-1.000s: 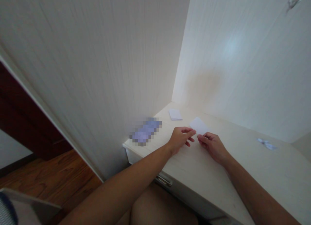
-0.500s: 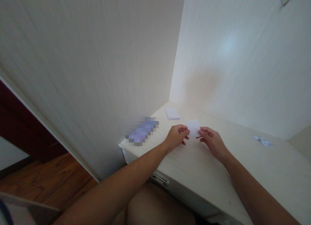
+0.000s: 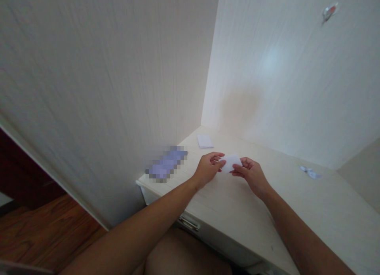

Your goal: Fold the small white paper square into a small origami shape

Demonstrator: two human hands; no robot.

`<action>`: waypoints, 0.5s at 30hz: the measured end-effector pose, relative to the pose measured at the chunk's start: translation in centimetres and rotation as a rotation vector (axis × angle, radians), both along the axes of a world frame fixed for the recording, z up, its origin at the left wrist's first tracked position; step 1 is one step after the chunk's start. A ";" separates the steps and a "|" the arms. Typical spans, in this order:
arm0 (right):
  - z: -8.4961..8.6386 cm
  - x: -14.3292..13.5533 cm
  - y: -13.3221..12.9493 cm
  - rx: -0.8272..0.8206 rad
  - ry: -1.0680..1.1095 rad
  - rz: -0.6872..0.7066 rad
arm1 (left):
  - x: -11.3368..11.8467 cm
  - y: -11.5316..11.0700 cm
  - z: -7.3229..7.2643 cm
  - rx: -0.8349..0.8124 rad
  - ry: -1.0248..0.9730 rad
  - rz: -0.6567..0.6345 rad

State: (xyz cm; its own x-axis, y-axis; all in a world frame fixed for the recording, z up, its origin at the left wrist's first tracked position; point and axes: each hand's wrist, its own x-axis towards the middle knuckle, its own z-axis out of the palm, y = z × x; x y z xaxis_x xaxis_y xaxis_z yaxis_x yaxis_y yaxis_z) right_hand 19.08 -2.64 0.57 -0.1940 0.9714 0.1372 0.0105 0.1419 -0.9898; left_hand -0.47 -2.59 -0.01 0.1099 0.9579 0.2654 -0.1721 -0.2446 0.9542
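A small white piece of paper (image 3: 229, 164) is held between my two hands, a little above the desk. My left hand (image 3: 209, 168) pinches its left edge with thumb and fingers. On the opposite side, my right hand (image 3: 251, 172) grips the paper with the thumb on top and the fingers behind. Past my left hand, a stack of white paper squares (image 3: 204, 141) lies on the desk near the corner. Whether the held paper is folded, I cannot tell.
The pale desk (image 3: 237, 211) meets walls at the left and back. A blurred-out bluish rectangular object (image 3: 166, 164) lies by the left wall. White scraps (image 3: 310, 172) lie at the right. A metal handle (image 3: 189, 223) sits on the desk's front. A hook (image 3: 329, 12) is on the back wall.
The paper is now tilted and turned between my hands, and my right thumb reaches further over it. The whole view has shifted slightly.
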 end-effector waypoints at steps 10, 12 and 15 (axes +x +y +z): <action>0.5 -0.3 0.0 0.094 -0.055 -0.021 | -1.0 0.3 0.6 0.047 0.075 -0.133; 0.9 -0.2 -0.1 0.114 -0.078 -0.011 | -1.4 0.5 0.8 0.063 0.123 -0.163; 1.0 -0.3 -0.3 0.113 -0.118 0.033 | -2.0 0.8 1.0 0.073 0.158 -0.144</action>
State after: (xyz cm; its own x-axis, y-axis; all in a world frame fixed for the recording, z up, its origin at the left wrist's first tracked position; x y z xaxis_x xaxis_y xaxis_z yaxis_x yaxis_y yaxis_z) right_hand 18.79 -2.90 1.60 -0.2470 0.9439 0.2192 0.1194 0.2541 -0.9598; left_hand -2.45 -1.78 1.00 0.2897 0.9083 0.3017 -0.0604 -0.2973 0.9529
